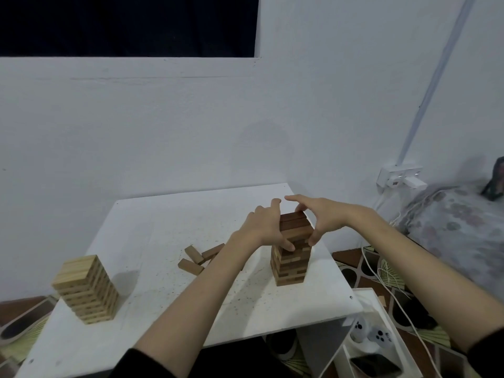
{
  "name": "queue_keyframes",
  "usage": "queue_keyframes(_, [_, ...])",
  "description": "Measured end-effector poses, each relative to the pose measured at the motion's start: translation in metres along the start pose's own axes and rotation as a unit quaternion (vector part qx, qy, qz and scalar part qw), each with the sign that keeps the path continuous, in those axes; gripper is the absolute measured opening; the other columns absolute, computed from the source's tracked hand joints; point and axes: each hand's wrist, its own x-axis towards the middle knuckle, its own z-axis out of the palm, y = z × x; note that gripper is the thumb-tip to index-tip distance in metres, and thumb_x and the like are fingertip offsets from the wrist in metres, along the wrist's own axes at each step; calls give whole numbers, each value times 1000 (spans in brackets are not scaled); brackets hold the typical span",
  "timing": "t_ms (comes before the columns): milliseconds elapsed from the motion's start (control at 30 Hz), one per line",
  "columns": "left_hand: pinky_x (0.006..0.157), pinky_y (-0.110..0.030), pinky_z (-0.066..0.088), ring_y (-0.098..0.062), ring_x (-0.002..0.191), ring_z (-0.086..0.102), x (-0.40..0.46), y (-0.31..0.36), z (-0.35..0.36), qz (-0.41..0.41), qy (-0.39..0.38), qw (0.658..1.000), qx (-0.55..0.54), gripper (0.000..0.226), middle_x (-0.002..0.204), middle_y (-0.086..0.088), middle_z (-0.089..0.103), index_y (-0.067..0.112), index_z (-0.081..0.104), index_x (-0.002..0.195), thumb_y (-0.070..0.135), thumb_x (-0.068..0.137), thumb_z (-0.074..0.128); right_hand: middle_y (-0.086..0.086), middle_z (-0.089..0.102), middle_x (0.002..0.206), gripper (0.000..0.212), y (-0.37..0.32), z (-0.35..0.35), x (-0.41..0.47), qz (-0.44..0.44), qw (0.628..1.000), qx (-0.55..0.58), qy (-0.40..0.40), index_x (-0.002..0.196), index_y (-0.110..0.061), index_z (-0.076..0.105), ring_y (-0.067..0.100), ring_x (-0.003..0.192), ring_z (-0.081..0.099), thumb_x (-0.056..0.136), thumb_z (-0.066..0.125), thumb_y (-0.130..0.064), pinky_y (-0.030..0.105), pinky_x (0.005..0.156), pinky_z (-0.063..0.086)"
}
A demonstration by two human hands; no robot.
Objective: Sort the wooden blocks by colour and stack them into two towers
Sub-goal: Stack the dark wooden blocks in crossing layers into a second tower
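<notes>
- Dark tower point(291, 257) stands at about 3 o'clock on the white table point(152, 230); light tower point(86, 289) sits at 8 o'clock, well apart from it.
- My left hand point(263, 227) is pressed flat to the dark tower's left face, fingers together, thumb lying across the near face. Squaring, not gripping.
- My right hand point(317, 218) cups the right side: thumb on the near-right edge, fingertips curled over the far top corner, index finger sticking out free. Fingers spread, clamped on nothing loose that I can see.
- So the tower is between both palms, upper half only. Top layer's blocks run their long axis roughly left to right.
- Three loose dark blocks point(200, 257) lie in a small heap at table centre, at 9 o'clock from the dark tower, partly hidden behind my left forearm.
- My read: the left hand is nearer them, so it should fetch while the right steadies.
- Next layer should go crosswise to the top one.
- Light tower looks finished; dark one is not.
</notes>
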Motion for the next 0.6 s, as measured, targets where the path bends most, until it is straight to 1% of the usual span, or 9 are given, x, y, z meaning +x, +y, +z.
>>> queue_keyframes(133, [93,-42,45,-28,115,49,1,-1,2,7,5,1000,-14,111,119,-11,57,16,16,145,37,61,86,1,43,137,113,1,1,2,0,1000,2,-1,150,-32,10,23,128,41,67,85,-9,33,104,37])
queue_keyframes(200, [98,-42,43,-29,121,46,1,-1,1,13,5,1000,-18,115,128,-11,53,15,14,146,40,60,86,-1,41,139,115,2,0,2,0,1000,4,-7,150,-34,8,22,131,38,67,85,-11,33,105,36])
queue_keyframes(300, [113,-44,27,-26,141,23,-3,-7,-8,19,12,998,-59,127,154,-7,24,15,5,151,54,59,83,-7,34,149,118,8,-8,-7,-2,999,48,-4,151,-34,6,16,139,28,66,87,-22,34,112,30])
queue_keyframes(367, [117,-39,18,-20,145,13,-8,-13,-14,9,43,984,-170,115,158,-1,12,15,5,151,59,69,72,-9,32,151,115,14,-14,-16,-16,991,129,45,150,-34,11,11,141,26,63,86,-34,37,115,27])
queue_keyframes(400, [117,-36,16,-17,145,13,-11,-13,-13,3,74,967,-244,103,159,1,11,15,7,151,59,77,63,-8,34,151,110,17,-14,-21,-26,979,183,85,150,-32,17,10,140,28,62,82,-40,37,115,27])
queue_keyframes(467, [113,-27,14,-12,145,14,-18,-8,-3,-13,149,913,-380,77,158,5,13,19,12,151,57,91,41,-6,40,147,91,17,-7,-27,-38,936,297,187,147,-26,29,8,135,36,69,71,-47,35,114,30])
queue_keyframes(533, [106,-17,10,-8,144,13,-23,1,16,-27,199,867,-456,61,157,9,13,21,13,151,49,99,25,-4,45,143,68,12,11,-25,-30,876,395,277,144,-19,38,8,130,42,84,59,-45,32,113,31])
queue_keyframes(567, [105,-14,8,-5,144,10,-24,6,27,-28,207,853,-478,57,157,11,11,21,11,151,45,101,21,-4,46,142,64,8,22,-22,-20,849,432,303,142,-17,41,9,130,43,87,53,-48,32,113,31])
queue_keyframes(600, [106,-13,6,-3,143,8,-25,11,39,-27,209,843,-495,56,157,13,9,21,8,151,44,101,19,-3,46,142,68,5,34,-20,-9,828,463,317,141,-17,42,11,131,43,85,47,-55,34,114,31])
